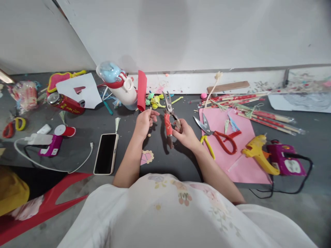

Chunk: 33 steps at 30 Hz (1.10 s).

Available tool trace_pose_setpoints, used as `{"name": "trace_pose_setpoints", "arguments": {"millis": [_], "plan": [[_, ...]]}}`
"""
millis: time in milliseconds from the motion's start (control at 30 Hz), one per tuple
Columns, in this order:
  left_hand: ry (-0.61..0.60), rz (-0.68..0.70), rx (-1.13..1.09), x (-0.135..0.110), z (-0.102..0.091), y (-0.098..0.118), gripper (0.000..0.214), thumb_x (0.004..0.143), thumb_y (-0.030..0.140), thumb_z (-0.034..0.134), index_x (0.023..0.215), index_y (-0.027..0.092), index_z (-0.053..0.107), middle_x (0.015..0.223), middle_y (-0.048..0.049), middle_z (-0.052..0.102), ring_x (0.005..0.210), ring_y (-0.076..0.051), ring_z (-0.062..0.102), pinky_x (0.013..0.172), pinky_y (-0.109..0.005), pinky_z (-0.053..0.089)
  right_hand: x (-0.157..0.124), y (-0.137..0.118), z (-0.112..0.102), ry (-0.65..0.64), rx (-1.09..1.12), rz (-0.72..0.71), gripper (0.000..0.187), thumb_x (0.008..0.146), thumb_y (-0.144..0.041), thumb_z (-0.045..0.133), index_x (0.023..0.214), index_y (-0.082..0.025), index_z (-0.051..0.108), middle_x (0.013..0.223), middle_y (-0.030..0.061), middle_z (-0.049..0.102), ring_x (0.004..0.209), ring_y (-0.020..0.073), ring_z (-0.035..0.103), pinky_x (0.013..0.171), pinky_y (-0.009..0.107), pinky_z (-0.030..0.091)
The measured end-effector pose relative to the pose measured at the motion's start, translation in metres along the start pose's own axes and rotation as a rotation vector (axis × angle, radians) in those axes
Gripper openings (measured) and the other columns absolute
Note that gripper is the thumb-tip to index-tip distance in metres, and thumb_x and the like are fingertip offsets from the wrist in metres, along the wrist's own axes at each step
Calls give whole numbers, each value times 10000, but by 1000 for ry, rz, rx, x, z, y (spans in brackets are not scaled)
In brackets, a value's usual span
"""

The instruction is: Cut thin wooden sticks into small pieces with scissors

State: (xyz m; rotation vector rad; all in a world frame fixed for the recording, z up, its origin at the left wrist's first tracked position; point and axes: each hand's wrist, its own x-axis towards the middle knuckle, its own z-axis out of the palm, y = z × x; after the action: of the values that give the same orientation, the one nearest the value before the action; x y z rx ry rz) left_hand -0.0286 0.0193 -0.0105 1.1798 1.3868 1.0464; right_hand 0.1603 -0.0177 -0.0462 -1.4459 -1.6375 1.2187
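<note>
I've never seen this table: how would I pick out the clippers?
On the dark table, left of the big pink sheet, find the person's right hand. It holds the clippers, short blades pointing toward the wall. Unlike the nearby red-looped scissors, their red-covered handle has no finger loop.
</note>
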Motion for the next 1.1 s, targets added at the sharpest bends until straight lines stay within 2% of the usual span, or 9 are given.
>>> {"name": "trace_pose_setpoints", "arguments": {"millis": [167,333,467,833,1100], "plan": [[73,176,251,5,-5,-12,311,890,383,391,948,192,629,802,-28,620,642,-114,505,602,-232,391,-5,-10,-2,-114,7,-57,398,721,-507,624,860,-215,392,691,-51,439,602,115,415,568,248,336],[17,251,358,6,-3,-16,270,894,358,400,890,188,611,798,-25,619,748,-142,565,707,-249,423,-9,-20,-3,-229,-20,-69,414,708,-511,637,861,-206,403,713,-45,459,602,106,409,583,249,345],[-3,271,362,5,-3,-11,280,896,341,389,954,190,619,881,-38,651,834,-156,594,778,-255,436,-10,-21,-3,-258,-24,-50,449,700,-546,635,883,-201,414,749,-27,481,622,112,424,598,256,362],[-5,290,530,-2,-5,-6,238,886,281,409,876,182,626,868,-58,649,873,-184,610,780,-285,449,-9,-19,-4,-282,30,-44,456,714,-549,630,907,-194,419,745,-32,472,616,102,407,576,247,353],[-16,310,580,-4,-5,-2,243,882,273,418,928,175,636,944,-75,658,891,-184,605,779,-283,453,-8,-18,-4,-294,38,-40,442,720,-547,623,852,-201,381,697,-53,428,590,95,381,560,245,331]]}}
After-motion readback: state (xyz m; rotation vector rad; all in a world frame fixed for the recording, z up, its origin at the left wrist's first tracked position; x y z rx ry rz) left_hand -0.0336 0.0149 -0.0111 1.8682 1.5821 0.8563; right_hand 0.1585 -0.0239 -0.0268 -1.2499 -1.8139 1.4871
